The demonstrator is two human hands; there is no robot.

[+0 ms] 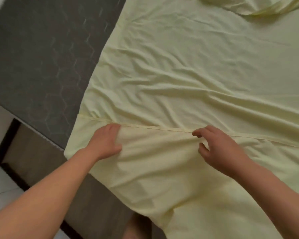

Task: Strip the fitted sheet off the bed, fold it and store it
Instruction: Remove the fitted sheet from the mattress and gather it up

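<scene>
The pale yellow fitted sheet (188,75) lies spread and wrinkled over the dark grey mattress (41,66). A hemmed edge (155,128) of a folded-over layer runs across it, left to right. My left hand (105,140) lies flat on the near layer just below that hem, fingers straight, pressing the cloth. My right hand (217,149) hovers at the hem further right, fingers loosely curled with the fingertips touching the cloth; nothing is plainly pinched. A bunched part of the sheet (255,6) lies at the far top right.
The bare mattress shows to the left of the sheet, with its piped edge (41,137) at the near left. Below it are the bed frame (33,161) and pale floor (3,185). The sheet's near part hangs over the bed's front edge.
</scene>
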